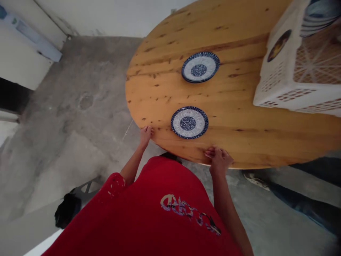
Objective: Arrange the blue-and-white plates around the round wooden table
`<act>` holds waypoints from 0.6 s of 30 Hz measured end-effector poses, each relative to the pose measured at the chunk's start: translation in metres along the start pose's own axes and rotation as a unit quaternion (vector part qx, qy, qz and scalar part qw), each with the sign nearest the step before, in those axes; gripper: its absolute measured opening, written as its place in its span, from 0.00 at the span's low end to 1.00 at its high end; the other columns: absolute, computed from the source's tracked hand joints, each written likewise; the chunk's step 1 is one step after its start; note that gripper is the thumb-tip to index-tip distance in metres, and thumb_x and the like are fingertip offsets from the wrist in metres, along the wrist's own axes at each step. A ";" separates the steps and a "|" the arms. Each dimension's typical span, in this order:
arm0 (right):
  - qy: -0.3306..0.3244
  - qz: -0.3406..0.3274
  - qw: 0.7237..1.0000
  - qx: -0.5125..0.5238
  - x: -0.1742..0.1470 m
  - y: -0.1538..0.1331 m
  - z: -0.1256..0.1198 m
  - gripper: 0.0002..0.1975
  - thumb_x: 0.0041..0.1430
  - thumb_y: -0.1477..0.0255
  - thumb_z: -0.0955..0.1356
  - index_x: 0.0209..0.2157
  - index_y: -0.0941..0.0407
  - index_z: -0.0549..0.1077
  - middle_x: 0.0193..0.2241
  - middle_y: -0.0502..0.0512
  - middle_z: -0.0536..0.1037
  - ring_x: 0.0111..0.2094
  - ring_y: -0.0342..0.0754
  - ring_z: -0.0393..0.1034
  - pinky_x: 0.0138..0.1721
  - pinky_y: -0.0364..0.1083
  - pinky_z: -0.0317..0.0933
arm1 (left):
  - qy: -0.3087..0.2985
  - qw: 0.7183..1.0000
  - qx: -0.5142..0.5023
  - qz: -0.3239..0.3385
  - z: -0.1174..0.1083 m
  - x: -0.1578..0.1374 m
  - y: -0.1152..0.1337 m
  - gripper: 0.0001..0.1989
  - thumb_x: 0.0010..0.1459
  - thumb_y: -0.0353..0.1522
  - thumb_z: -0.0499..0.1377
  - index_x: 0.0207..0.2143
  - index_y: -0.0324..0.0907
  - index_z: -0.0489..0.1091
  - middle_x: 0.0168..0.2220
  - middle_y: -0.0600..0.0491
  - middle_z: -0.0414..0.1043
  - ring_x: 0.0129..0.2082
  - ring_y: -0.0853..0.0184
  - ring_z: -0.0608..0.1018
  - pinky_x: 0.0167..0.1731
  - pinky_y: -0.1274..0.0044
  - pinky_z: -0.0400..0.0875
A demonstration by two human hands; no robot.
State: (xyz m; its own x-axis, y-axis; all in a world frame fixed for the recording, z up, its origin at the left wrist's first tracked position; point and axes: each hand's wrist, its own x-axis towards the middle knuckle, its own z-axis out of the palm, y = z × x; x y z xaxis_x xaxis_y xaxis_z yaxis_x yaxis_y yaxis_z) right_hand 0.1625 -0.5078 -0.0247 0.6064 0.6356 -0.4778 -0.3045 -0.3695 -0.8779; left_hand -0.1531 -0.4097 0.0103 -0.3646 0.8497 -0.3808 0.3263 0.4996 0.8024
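Observation:
A round wooden table lies in front of me. My left hand rests on its near left edge with the fingers curled on the rim. My right hand lies on the near edge, fingers bent on the wood. Neither hand holds anything. Between my hands, a little further in, sits a blue and white patterned plate. A second plate of the same pattern sits farther back on the table.
A white plastic basket stands at the table's right side, with several stacked plates in its far end. Another person's leg in jeans and a shoe show at the lower right. Grey concrete floor spreads to the left.

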 end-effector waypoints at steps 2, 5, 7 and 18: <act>-0.004 -0.004 1.000 0.008 -0.003 0.001 0.002 0.16 0.50 0.58 0.71 0.32 0.56 0.72 0.24 0.49 0.74 0.24 0.45 0.72 0.26 0.45 0.72 | 0.029 0.999 0.009 -0.025 -0.027 -0.018 -0.019 0.10 0.63 0.32 0.50 0.34 0.40 0.69 0.33 0.50 0.76 0.25 0.73 0.72 0.28 0.80 0.66; -0.005 -0.024 0.999 0.024 -0.007 0.000 0.010 0.14 0.52 0.60 0.70 0.33 0.57 0.73 0.25 0.49 0.74 0.23 0.44 0.71 0.25 0.45 0.71 | 0.059 0.997 0.024 -0.046 -0.059 -0.045 -0.043 0.10 0.62 0.32 0.50 0.37 0.39 0.71 0.34 0.50 0.77 0.26 0.73 0.74 0.28 0.80 0.67; -0.001 -0.031 0.999 0.032 -0.010 -0.001 0.012 0.13 0.53 0.61 0.70 0.33 0.57 0.74 0.25 0.49 0.74 0.23 0.44 0.70 0.25 0.45 0.71 | 0.069 0.995 0.031 -0.058 -0.071 -0.055 -0.053 0.11 0.62 0.32 0.50 0.38 0.39 0.72 0.35 0.49 0.77 0.26 0.73 0.74 0.29 0.80 0.67; -0.023 0.024 0.999 0.021 -0.031 -0.003 0.051 0.20 0.49 0.55 0.75 0.32 0.57 0.71 0.24 0.52 0.77 0.22 0.46 0.74 0.22 0.43 0.70 | -0.094 0.989 0.055 0.103 -0.035 0.032 -0.002 0.12 0.66 0.34 0.51 0.38 0.42 0.73 0.35 0.52 0.78 0.29 0.70 0.76 0.34 0.79 0.70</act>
State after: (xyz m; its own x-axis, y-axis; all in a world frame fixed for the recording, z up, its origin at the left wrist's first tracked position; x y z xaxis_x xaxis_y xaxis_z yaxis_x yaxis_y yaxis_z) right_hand 0.1078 -0.4918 -0.0086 0.5564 0.6483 -0.5197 -0.3633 -0.3726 -0.8539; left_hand -0.1957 -0.3897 0.0126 -0.1145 0.9466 -0.3014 0.4729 0.3188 0.8214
